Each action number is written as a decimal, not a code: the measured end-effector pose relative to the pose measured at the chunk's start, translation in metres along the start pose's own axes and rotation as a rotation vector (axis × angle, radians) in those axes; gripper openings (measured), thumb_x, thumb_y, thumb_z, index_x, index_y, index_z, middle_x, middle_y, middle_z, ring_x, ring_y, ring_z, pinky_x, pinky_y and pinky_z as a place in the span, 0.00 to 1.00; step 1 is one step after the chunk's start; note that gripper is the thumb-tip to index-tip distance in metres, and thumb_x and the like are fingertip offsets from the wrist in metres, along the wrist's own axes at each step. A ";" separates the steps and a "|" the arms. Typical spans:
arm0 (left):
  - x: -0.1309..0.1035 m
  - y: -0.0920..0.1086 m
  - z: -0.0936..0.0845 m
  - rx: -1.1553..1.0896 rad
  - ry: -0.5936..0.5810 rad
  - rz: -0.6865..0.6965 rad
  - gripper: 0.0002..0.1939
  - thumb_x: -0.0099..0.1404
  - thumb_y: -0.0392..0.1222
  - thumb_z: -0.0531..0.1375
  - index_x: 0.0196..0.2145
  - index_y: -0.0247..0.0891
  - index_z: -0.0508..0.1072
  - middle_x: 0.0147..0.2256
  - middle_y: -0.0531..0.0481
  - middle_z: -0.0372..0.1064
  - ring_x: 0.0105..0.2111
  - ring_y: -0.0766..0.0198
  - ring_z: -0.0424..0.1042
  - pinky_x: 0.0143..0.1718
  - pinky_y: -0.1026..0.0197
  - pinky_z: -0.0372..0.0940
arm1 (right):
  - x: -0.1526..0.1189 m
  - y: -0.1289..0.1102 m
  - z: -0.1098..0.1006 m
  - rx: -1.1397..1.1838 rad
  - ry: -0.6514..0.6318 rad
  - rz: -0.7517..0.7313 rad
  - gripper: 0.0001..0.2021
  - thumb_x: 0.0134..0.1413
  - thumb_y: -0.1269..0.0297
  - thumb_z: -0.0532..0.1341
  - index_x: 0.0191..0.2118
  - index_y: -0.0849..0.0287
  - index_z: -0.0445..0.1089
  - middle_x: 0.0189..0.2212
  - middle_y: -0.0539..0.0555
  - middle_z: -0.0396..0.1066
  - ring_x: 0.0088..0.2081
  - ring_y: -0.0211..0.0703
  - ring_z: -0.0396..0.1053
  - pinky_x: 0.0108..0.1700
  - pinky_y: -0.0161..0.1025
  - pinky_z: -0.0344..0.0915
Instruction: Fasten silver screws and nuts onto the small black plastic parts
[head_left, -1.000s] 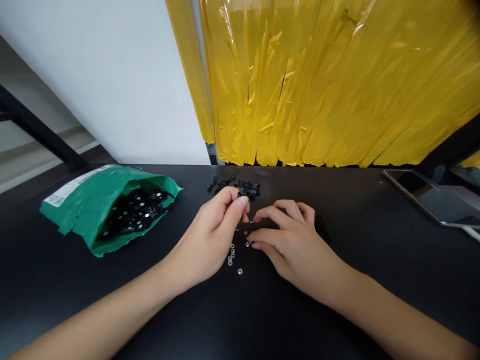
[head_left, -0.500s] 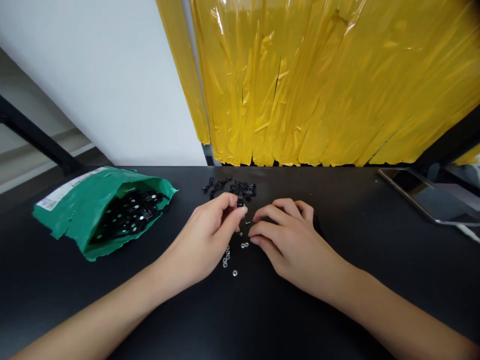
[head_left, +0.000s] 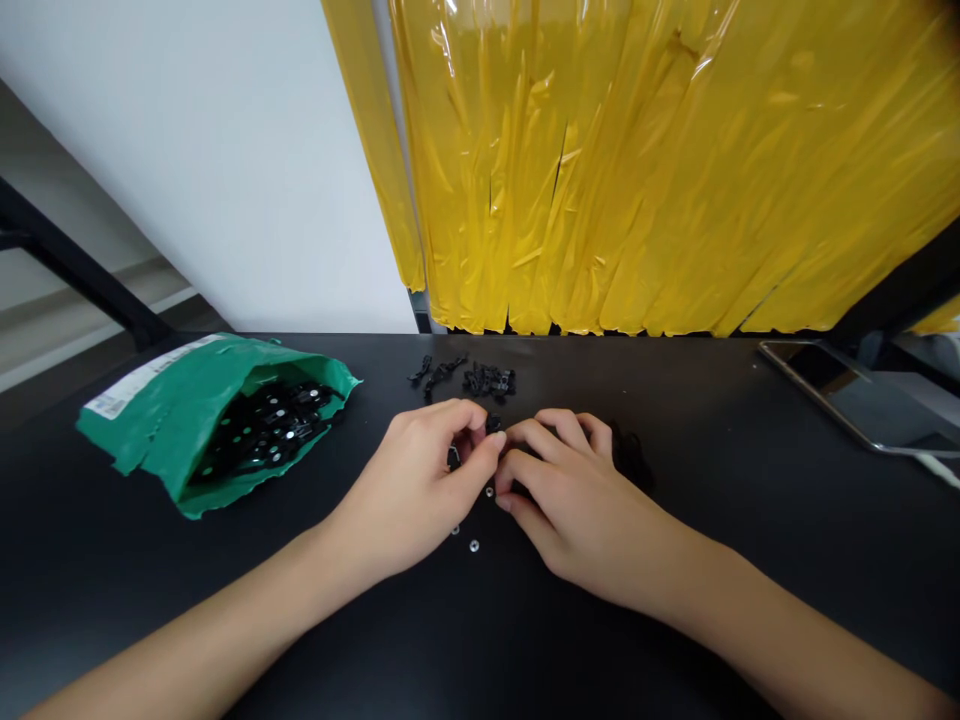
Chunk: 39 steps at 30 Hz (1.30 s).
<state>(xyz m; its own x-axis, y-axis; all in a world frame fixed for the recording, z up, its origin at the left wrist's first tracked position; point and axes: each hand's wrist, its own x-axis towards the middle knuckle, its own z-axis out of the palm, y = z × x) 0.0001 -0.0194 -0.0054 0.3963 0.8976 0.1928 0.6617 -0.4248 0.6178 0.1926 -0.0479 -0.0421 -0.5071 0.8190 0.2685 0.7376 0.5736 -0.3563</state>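
As the left hand (head_left: 420, 490), pinching a small black part (head_left: 493, 423), shifted toward the curled right hand (head_left: 566, 490), the part came within both hands' reach, beyond a loose metal ring (head_left: 474, 546), though whether the right fingers held anything was hidden.

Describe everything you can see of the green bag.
The green bag looks like thin plastic, with a white printed label along its upper left edge. It lies on the black table, to the left of the left hand and apart from it. Its ragged mouth gapes toward that hand, showing a heap of small black parts with shiny round spots inside.
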 end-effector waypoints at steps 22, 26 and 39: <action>0.000 -0.003 -0.001 0.051 -0.010 0.025 0.14 0.72 0.44 0.58 0.28 0.39 0.69 0.24 0.57 0.66 0.25 0.68 0.64 0.27 0.63 0.56 | -0.001 0.005 -0.007 0.096 -0.017 0.017 0.09 0.67 0.75 0.59 0.38 0.54 0.72 0.48 0.52 0.74 0.56 0.53 0.63 0.60 0.58 0.53; 0.000 0.000 -0.001 0.039 -0.014 0.023 0.14 0.71 0.44 0.58 0.27 0.39 0.68 0.24 0.56 0.66 0.24 0.68 0.64 0.27 0.63 0.56 | 0.001 0.002 -0.013 0.325 0.199 0.131 0.07 0.70 0.69 0.60 0.41 0.49 0.73 0.52 0.50 0.72 0.58 0.49 0.64 0.59 0.55 0.58; -0.007 0.005 0.004 -0.087 -0.107 0.004 0.15 0.70 0.41 0.58 0.24 0.38 0.67 0.22 0.59 0.64 0.23 0.72 0.61 0.25 0.66 0.55 | 0.004 0.001 -0.011 0.570 0.320 0.124 0.07 0.66 0.70 0.63 0.42 0.48 0.74 0.48 0.47 0.78 0.53 0.46 0.74 0.58 0.55 0.64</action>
<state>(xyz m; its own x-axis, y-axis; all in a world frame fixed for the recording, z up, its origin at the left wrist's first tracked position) 0.0030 -0.0282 -0.0067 0.4674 0.8765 0.1154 0.6043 -0.4120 0.6820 0.1961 -0.0440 -0.0317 -0.2118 0.8841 0.4165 0.3860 0.4672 -0.7955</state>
